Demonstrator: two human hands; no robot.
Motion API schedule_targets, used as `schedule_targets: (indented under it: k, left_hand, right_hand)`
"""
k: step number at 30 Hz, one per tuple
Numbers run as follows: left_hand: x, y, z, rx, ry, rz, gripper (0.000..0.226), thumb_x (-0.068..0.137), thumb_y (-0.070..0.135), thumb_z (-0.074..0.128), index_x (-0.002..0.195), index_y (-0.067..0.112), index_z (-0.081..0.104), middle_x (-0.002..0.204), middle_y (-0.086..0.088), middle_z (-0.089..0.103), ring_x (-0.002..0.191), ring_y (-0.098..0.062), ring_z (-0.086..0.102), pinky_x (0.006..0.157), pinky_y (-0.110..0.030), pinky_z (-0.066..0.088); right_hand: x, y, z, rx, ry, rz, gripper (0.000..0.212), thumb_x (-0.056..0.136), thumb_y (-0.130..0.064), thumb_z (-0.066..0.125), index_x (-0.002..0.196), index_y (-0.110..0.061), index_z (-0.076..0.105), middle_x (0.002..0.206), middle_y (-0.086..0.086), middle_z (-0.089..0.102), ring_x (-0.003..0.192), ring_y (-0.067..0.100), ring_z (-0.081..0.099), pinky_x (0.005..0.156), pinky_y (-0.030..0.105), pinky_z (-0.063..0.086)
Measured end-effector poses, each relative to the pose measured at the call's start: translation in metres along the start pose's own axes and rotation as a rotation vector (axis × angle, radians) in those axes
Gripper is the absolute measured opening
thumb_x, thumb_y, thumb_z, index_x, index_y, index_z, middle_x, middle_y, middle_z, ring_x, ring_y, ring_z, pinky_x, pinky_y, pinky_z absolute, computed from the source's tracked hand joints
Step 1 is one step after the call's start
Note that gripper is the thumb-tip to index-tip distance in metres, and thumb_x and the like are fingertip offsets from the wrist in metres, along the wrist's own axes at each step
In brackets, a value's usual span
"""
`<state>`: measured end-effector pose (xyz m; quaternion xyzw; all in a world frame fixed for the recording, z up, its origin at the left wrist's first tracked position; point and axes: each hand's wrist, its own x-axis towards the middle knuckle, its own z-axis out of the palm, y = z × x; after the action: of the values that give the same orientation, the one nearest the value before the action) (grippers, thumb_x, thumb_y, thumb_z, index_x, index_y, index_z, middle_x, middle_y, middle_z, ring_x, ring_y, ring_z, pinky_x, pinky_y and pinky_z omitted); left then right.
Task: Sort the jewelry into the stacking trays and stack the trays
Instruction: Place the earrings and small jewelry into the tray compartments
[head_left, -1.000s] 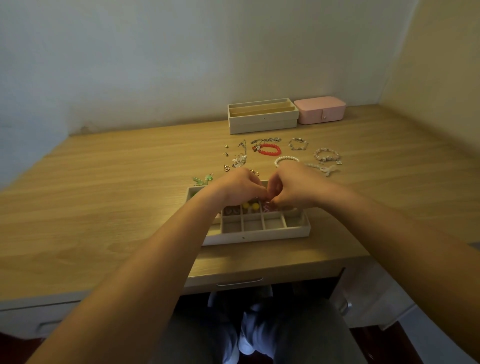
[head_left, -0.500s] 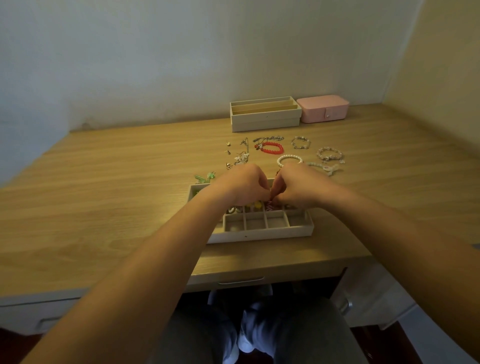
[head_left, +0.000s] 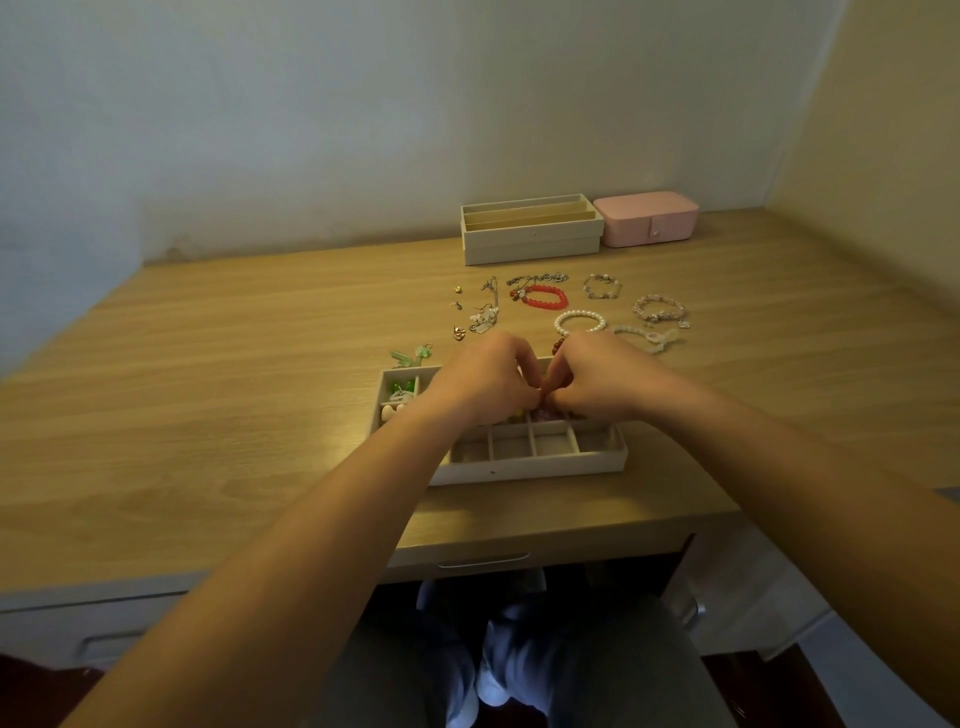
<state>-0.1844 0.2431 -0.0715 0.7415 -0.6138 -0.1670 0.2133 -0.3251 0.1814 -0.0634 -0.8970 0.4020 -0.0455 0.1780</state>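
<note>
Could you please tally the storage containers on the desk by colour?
Beige: 2, the compartment tray and the slotted tray at the back, which may be a stack.
Pink: 1, the jewelry box.
Total: 3.

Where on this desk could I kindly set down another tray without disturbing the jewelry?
The wide bare desk left of the compartment tray and earrings is free, as is the stretch right of the bracelets. The strip between the compartment tray and the stacked trays is crowded.
</note>
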Motion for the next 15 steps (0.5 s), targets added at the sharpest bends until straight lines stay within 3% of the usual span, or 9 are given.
schedule_targets:
  k: [5,9,12,15]
  left_hand:
    - [-0.0002,-0.0004,0.0004,-0.029,0.001,-0.007,0.012,0.085,0.019,0.075,0.084,0.029,0.069,0.075,0.010,0.061,0.066,-0.005,0.055,0.054,-0.022,0.040]
    - [-0.0027,0.0002,-0.0029,-0.080,-0.026,0.006,0.011,0.088,0.018,0.068,0.085,0.028,0.072,0.073,0.007,0.064,0.066,-0.009,0.057,0.056,-0.023,0.041]
    - [-0.0051,-0.0005,-0.0038,-0.070,-0.028,0.015,0.011,0.084,0.019,0.069,0.081,0.029,0.074,0.072,0.010,0.064,0.069,-0.010,0.058,0.060,-0.024,0.041]
    - [-0.0065,-0.0005,-0.0032,-0.029,-0.027,0.027,0.009,0.082,0.022,0.073,0.081,0.030,0.074,0.076,0.010,0.066,0.074,-0.009,0.060,0.061,-0.025,0.043]
  right_hand:
    - [-0.0013,-0.0002,0.0044,0.025,0.053,0.028,0.018,0.082,-0.011,0.069,0.088,-0.023,0.082,0.081,-0.004,0.073,0.077,0.013,0.067,0.073,0.037,0.061]
    - [-0.0032,0.0027,0.0042,0.108,0.113,0.054,0.009,0.081,-0.012,0.079,0.085,-0.020,0.082,0.081,-0.005,0.072,0.077,0.007,0.065,0.063,0.022,0.049]
    - [-0.0042,0.0009,0.0038,0.141,0.124,0.069,0.007,0.081,-0.012,0.081,0.081,-0.019,0.080,0.078,-0.006,0.070,0.074,0.004,0.063,0.062,0.021,0.046]
    - [-0.0037,-0.0004,0.0036,0.152,0.135,0.100,0.018,0.080,-0.010,0.081,0.069,-0.022,0.073,0.074,-0.005,0.069,0.070,0.003,0.061,0.056,0.019,0.043]
